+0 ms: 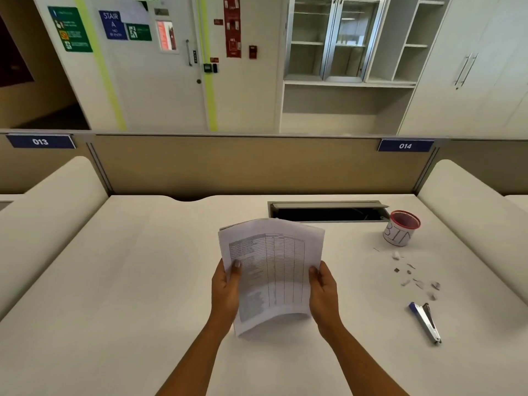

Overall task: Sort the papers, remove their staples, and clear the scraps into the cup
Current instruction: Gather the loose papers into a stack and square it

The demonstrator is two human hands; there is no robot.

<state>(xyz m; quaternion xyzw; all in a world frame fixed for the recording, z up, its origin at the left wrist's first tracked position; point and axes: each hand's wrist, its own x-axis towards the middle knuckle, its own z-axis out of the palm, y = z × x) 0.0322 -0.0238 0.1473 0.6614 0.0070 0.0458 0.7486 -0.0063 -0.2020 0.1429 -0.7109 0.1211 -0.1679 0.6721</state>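
Note:
A stack of white papers with a printed table on the top sheet is held up above the middle of the desk. My left hand grips its left edge, thumb on the top sheet. My right hand grips its right edge in the same way. A red-rimmed cup marked "BIN" stands at the back right. Small paper scraps and loose staples lie scattered on the desk between the cup and a blue and silver staple remover at the right.
The white desk has padded side dividers left and right and a tan partition behind. An open cable tray slot sits at the back, just left of the cup.

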